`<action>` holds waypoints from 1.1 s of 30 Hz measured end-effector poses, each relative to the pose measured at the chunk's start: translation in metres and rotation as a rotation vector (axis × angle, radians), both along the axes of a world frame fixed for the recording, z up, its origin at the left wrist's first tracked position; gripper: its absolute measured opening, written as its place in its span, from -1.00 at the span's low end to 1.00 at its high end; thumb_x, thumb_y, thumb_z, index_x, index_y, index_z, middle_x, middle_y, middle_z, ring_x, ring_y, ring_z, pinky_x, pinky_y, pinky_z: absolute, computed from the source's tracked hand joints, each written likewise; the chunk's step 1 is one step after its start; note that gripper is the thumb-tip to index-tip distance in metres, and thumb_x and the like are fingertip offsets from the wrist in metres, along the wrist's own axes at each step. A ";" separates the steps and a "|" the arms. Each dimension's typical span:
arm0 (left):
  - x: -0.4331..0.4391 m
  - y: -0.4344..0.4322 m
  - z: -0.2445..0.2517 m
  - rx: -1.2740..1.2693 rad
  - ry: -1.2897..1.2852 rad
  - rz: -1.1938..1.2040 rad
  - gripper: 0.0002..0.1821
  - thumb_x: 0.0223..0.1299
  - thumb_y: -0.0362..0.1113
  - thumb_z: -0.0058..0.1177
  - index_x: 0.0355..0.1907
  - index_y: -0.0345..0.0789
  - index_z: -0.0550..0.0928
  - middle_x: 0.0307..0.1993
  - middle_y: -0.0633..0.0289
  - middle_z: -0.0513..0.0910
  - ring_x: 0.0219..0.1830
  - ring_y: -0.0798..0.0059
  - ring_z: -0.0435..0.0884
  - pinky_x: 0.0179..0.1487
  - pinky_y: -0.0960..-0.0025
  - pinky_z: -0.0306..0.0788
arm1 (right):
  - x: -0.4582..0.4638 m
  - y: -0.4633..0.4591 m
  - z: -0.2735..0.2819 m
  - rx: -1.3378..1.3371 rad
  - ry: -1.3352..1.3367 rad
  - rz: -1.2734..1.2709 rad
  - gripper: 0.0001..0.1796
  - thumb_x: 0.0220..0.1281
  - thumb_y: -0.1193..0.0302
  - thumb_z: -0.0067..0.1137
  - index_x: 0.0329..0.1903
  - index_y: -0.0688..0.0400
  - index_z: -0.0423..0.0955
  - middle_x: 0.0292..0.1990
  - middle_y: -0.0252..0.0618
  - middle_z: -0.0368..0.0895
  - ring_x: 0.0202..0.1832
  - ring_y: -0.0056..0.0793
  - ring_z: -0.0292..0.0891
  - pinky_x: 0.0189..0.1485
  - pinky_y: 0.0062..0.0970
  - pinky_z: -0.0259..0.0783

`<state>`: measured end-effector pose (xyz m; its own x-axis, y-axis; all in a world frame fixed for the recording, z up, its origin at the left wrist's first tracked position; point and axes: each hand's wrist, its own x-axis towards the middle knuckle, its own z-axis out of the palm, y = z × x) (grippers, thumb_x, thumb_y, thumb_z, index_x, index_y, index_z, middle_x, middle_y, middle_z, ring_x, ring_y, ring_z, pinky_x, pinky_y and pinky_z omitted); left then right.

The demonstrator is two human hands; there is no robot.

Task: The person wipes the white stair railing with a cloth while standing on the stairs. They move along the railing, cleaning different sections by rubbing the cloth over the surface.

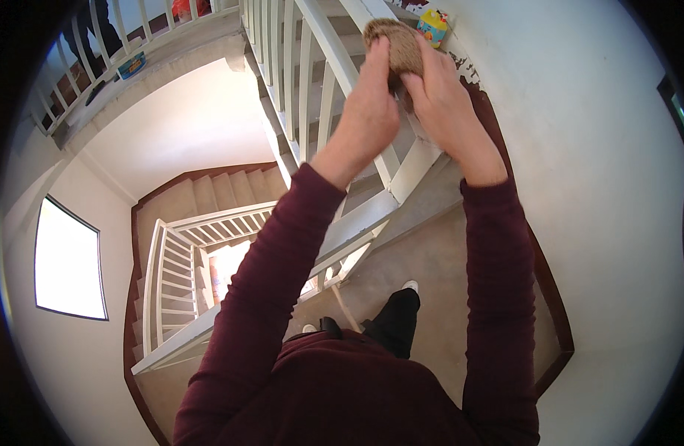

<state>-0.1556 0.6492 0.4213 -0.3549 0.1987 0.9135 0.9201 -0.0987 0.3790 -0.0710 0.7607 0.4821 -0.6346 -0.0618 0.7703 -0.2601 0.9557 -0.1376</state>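
Observation:
A bunched brown cloth point(400, 47) is held between both hands at the top of the view, above the white stair railing point(364, 214). My left hand point(372, 108) grips the cloth from the left, fingers pressed into it. From the right, my right hand point(445, 97) holds the same cloth, its thumb below. Whether the cloth touches the rail beneath is hidden by the hands. Just beyond the right hand, a yellow plastic jug point(432, 27) with a blue label stands near the wall.
Stairs descend at the left beside a lower white railing point(177, 279). On the upper landing at top left are a blue-labelled tub point(131, 66), a dark object point(95, 92) and another person's dark-trousered legs point(91, 36). A white wall point(576, 195) stands at right.

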 end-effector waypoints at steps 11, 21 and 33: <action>0.016 -0.006 0.008 -0.047 -0.249 -0.003 -0.28 0.27 -0.54 -0.11 0.53 -0.40 0.22 0.29 -0.34 0.48 0.34 -0.20 0.48 0.37 0.11 0.39 | -0.005 0.005 0.009 -0.065 -0.129 0.030 -0.28 0.38 0.33 -0.01 0.51 0.29 0.07 0.30 0.30 0.38 0.41 0.24 0.20 0.41 -0.04 0.29; 0.122 -0.026 -0.036 -0.125 -0.177 -0.110 -0.27 0.20 -0.69 -0.16 0.50 -0.52 0.18 0.42 -0.37 0.29 0.42 -0.27 0.35 0.41 0.07 0.38 | 0.099 -0.019 -0.068 -0.136 0.040 -0.058 -0.24 0.28 0.61 -0.08 0.56 0.24 0.08 0.45 0.24 0.14 0.47 0.24 0.10 0.50 -0.06 0.15; 0.147 -0.093 -0.109 -0.625 -0.168 -0.121 -0.36 0.19 -0.59 0.00 0.40 -0.52 0.36 0.41 -0.20 0.37 0.50 -0.13 0.29 0.44 0.08 0.35 | 0.146 -0.087 -0.221 -1.031 -0.193 0.039 -0.45 0.44 0.51 -0.09 0.45 0.29 0.24 0.22 0.03 0.49 0.22 -0.18 0.50 0.30 -0.32 0.38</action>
<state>-0.0090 0.5562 0.3124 -0.4242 0.7216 0.5471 0.8398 0.0875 0.5358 0.0752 0.6738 0.2613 -0.7638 0.5441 0.3472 -0.1751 0.3430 -0.9229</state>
